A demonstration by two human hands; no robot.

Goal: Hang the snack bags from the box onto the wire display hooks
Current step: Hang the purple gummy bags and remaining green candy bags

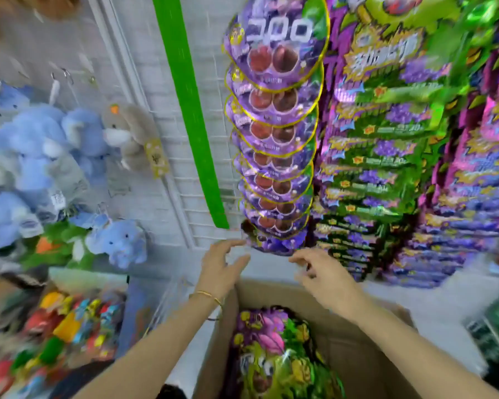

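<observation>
Nearest the lens: open cardboard box (357, 355) at bottom centre, with a heap of snack bags (274, 355) inside against its left wall, in purple, green and pink foil. Left of the box, lower down: blurred pile of bright packets (69, 326) in red, yellow and blue, contents not legible. Above the box: two bare forearms extended up and forward. Left hand (219, 272) over the box's far-left corner, thin gold bracelet (208, 295) at the wrist, fingers (231, 244) straight and spread, holding nothing. Fingertips at the lower-left edge of the lowest hanging bag (271, 240); contact not resolvable through motion blur. Right hand (326, 280) beyond the box's far rim, just below and right of that same bag. Fingers (300, 259) loosely curled downward, nothing visible in them, outline blurred. Farther: column of round purple bags (274, 133) hung one above another, each overlapping the next, on a white wire grid (182, 180); hooks hidden by the bags. Bright green strip (185, 110) just left of the column, running slantwise up the grid. Right of the column: stacked rows of green-and-purple bags (386, 168). Beyond those, at the frame edge: pink bags (496, 139). Far left, on a separate panel: blue plush toys (29, 145) and one grey plush (127, 131) with a yellow tag, all hanging.
</observation>
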